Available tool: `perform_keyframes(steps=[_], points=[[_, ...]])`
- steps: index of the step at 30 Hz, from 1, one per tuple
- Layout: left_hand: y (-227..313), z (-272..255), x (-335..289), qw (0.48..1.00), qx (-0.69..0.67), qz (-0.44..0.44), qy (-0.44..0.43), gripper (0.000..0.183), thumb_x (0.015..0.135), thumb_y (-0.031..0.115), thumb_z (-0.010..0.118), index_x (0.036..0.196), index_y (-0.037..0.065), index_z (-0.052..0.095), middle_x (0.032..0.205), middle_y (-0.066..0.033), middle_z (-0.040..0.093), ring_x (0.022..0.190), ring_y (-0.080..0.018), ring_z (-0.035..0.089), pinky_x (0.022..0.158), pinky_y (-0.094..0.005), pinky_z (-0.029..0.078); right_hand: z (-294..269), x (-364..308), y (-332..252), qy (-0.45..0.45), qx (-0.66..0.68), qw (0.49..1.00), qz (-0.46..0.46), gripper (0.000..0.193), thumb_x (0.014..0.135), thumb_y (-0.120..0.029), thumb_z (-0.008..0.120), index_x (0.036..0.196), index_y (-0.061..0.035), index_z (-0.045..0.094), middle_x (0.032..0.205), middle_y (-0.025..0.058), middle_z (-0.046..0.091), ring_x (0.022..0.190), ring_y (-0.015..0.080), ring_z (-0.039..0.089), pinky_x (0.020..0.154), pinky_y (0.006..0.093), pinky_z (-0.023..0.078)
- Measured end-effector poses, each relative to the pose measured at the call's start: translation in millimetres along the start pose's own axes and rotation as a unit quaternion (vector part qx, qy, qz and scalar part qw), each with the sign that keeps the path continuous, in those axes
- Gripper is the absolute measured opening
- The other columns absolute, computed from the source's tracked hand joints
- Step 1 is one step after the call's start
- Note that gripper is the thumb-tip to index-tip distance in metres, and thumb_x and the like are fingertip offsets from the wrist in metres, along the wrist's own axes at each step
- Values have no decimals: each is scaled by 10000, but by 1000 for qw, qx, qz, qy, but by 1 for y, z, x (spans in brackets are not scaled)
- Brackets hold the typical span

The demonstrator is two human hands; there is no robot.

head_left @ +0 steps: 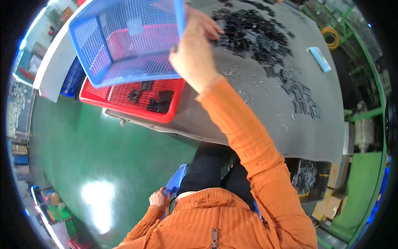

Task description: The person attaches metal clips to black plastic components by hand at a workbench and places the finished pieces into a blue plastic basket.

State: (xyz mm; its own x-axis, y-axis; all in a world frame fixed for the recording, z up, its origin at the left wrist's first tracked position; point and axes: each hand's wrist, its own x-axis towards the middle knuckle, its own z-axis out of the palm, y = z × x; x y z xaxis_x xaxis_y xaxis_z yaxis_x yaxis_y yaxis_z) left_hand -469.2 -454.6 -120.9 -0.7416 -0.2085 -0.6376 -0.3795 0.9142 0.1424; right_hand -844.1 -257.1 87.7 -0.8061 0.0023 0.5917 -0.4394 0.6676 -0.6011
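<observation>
My right hand (194,62) reaches far forward and grips the right rim of a blue plastic basket (99,74). The basket is tilted, its slatted inside showing, and overlaps a red plastic basket (137,115) at the table's left edge. Several black plastic parts (161,102) lie in the red one. Skin and fingers (206,24) show just beyond my right hand; whether they belong to another person I cannot tell. Down at my left side, my left hand (159,199) is closed on the edge of a blue plastic seat (177,179).
A heap of small black parts (253,35) covers the far part of the grey table (248,124), with smaller pieces (304,101) scattered rightward. A light blue packet (319,59) lies at the right. Green metal framing (369,54) stands beyond; a bin (306,178) sits below the table.
</observation>
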Motion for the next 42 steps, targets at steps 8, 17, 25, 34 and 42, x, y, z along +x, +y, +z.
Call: perform_keyframes(steps=[8,17,25,34,42], points=[[-2,-2,0,998,27,54,17,339,791,308,574,1035,82,638,991,-174,649,930,-340,617,810,-423,482,-31,-34,-44,-71,26,997,29,682,757,-227,675,1290,-9,310,1083,246,513,872,399,609,727,454,517],[203,-106,8,757,-214,551,278,204,772,-85,528,930,-6,631,948,-149,640,880,-307,609,786,-351,476,-182,-132,154,122,-115,984,56,313,786,-138,622,1090,-90,565,1102,131,557,1033,309,540,874,387,453],[436,-177,98,687,-138,673,237,280,763,-20,581,1035,43,605,1089,-130,597,1026,-314,552,884,-375,447,-280,-63,394,-25,-209,969,127,370,902,-256,486,1254,-141,485,1347,103,423,1286,288,342,1050,412,289],[564,-154,138,632,-52,750,189,319,777,101,632,1090,66,580,1195,-123,526,1185,-322,456,979,-428,383,-224,-15,425,-367,-133,916,-89,378,937,-327,435,1312,-287,464,1460,36,296,1377,252,190,1116,505,125],[624,-83,95,565,113,801,163,594,839,427,552,1358,204,367,1412,-100,325,1349,-307,216,1024,-617,211,-326,-46,447,-366,-185,912,9,371,949,-266,405,1315,-295,459,1470,-8,281,1377,271,188,1116,494,133]])
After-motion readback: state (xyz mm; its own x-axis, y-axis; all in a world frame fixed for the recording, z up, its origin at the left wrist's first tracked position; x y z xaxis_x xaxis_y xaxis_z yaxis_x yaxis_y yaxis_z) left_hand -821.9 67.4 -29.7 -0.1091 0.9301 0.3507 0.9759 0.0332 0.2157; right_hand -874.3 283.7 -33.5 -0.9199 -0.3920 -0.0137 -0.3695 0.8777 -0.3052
